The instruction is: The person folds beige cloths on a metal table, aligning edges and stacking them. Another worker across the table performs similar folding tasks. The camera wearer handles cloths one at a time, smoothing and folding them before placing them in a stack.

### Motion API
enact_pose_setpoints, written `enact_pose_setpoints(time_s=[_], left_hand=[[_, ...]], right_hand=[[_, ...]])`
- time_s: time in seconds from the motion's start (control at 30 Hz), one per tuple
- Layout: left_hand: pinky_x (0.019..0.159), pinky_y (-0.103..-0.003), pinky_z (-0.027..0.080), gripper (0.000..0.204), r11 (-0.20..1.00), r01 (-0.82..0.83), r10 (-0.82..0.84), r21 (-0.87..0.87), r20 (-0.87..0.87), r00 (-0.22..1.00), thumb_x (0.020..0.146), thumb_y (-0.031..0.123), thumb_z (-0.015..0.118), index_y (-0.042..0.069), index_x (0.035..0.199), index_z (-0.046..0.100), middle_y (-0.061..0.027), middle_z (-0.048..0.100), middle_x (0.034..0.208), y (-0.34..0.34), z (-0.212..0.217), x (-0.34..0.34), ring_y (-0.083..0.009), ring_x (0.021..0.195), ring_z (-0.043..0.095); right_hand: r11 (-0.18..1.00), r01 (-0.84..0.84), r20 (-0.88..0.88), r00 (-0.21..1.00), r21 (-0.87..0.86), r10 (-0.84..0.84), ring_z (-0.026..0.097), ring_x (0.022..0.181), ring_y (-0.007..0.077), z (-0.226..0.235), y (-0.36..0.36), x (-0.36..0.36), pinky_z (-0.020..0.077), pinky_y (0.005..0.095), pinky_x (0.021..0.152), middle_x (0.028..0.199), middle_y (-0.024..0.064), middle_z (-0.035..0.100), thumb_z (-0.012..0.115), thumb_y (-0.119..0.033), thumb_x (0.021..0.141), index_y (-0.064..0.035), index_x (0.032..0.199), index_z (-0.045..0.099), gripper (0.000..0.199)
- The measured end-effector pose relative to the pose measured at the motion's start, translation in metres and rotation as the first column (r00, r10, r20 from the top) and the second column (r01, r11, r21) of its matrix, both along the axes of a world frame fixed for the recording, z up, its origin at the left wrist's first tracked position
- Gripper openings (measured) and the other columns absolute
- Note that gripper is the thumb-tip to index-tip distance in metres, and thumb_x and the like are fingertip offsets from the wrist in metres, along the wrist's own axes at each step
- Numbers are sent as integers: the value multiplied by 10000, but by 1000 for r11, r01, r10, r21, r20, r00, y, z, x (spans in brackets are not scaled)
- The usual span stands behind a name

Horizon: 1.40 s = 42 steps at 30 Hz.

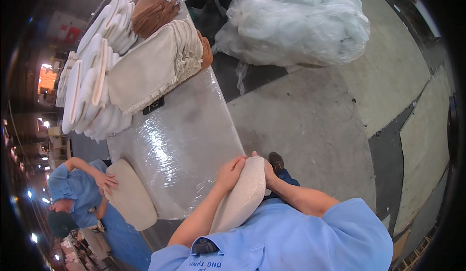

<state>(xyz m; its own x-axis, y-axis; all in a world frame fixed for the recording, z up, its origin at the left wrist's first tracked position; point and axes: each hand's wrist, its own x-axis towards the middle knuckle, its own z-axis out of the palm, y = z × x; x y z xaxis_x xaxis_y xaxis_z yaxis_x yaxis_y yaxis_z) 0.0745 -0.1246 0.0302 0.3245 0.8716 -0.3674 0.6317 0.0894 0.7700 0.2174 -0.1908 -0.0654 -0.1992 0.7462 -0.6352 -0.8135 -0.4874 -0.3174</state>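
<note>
A beige cushion (241,193) with a nubby fabric surface stands on edge against my body, beside the table corner. My left hand (231,173) is closed on its left side near the far end. Opposite it, my right hand (268,172) grips the right side of the same end, with its fingers partly hidden by the cushion. Both hands are just off the right edge of the plastic-covered table (179,169). The lower end of the cushion is hidden by my left forearm and blue shirt.
Stacked beige fabric covers (145,72), brown covers (154,11) and folded white padding (90,91) fill the table's far end, near a small black object (154,105). A co-worker (73,188) handles another beige cushion (131,193) at left. A large plastic-wrapped bundle (296,25) lies beyond.
</note>
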Motion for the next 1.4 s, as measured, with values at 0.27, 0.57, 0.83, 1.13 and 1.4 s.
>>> enact_pose_setpoints(time_s=[0.27, 0.57, 0.83, 1.13, 1.4], left_hand=[[780, -276, 492, 257, 974, -12, 40, -226, 118, 992, 1070, 250, 620, 6, 1030, 687, 12, 673, 887, -4, -16, 3, -86, 838, 590], [774, -320, 503, 266, 986, -31, 48, -161, 102, 994, 1048, 269, 625, 13, 1051, 694, -63, 694, 857, -14, -5, 5, -147, 817, 622], [821, -404, 527, 276, 999, 12, -13, -47, -20, 1000, 1050, 282, 589, 26, 1092, 685, -172, 733, 957, -5, 11, 11, -334, 895, 700], [1013, -442, 514, 711, 878, 299, -368, -373, -128, 921, 1064, 653, 389, 74, 1196, 780, -218, 753, 1209, 58, -26, 54, -375, 1171, 699], [1064, -446, 495, 779, 676, 389, -536, -626, -55, 843, 942, 675, 616, -36, 1230, 755, -273, 703, 1307, 59, -60, 99, -382, 1252, 660]], right_hand=[[992, -107, -238, 964, 64, 119, 671, 1063, 235, 20, 0, 63, 526, 430, 945, 1095, 73, 716, 524, -487, 1098, -85, 1123, 684, 434], [944, -314, 19, 949, 103, 314, 682, 828, 127, 15, 24, 76, 557, 324, 779, 900, 3, 701, 653, -239, 1063, -85, 970, 699, 185], [984, -171, 18, 985, 49, 170, 663, 774, 119, 26, 34, 52, 560, 305, 712, 880, 2, 693, 637, -251, 1077, -77, 960, 683, 215], [997, 44, 10, 999, -66, -44, 707, 896, 186, 4, 24, 37, 588, 368, 825, 1018, 51, 721, 634, -250, 1052, -82, 1107, 687, 185], [917, 246, 131, 968, -314, -215, 717, 1010, 307, 5, -3, 39, 567, 476, 941, 1115, 124, 740, 536, -496, 1075, -64, 1220, 681, 478]])
